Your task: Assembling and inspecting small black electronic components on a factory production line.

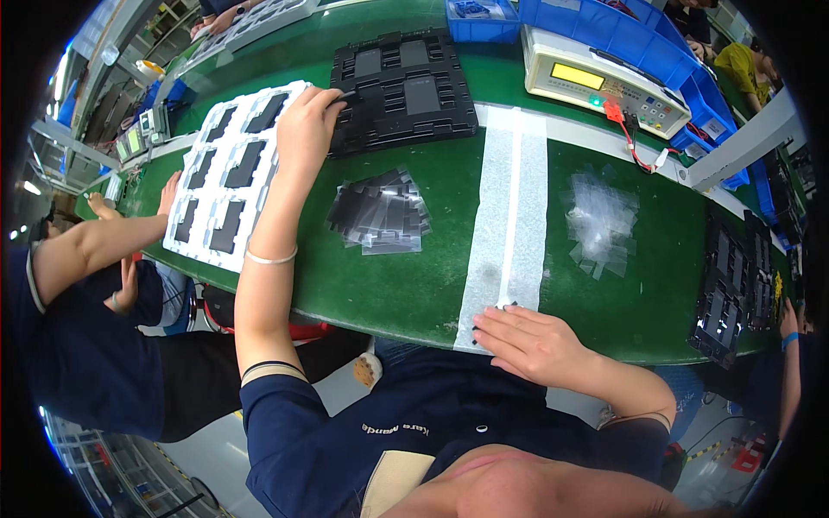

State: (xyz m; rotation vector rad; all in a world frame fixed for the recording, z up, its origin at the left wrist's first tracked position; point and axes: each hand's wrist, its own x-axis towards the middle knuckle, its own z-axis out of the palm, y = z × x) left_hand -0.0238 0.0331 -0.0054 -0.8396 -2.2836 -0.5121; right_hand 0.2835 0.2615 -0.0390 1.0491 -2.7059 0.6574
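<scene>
My left hand (306, 129) reaches far forward and rests its fingertips on the left edge of a stack of black moulded trays (406, 91). A white tray (233, 168) with dark rectangular parts in its pockets lies just left of that hand. My right hand (527, 341) lies flat, fingers spread, on the near edge of the green belt (389, 276), beside a white strip (509, 224) across it. A pile of dark film-covered pieces (380, 211) lies between my two hands.
A loose heap of clear film scraps (600, 220) lies to the right. A beige test instrument (600, 82) with red leads stands at the back right, with blue bins (604, 26) behind it. More black trays (734, 285) sit far right. Another person's arm (95, 246) reaches in at the left.
</scene>
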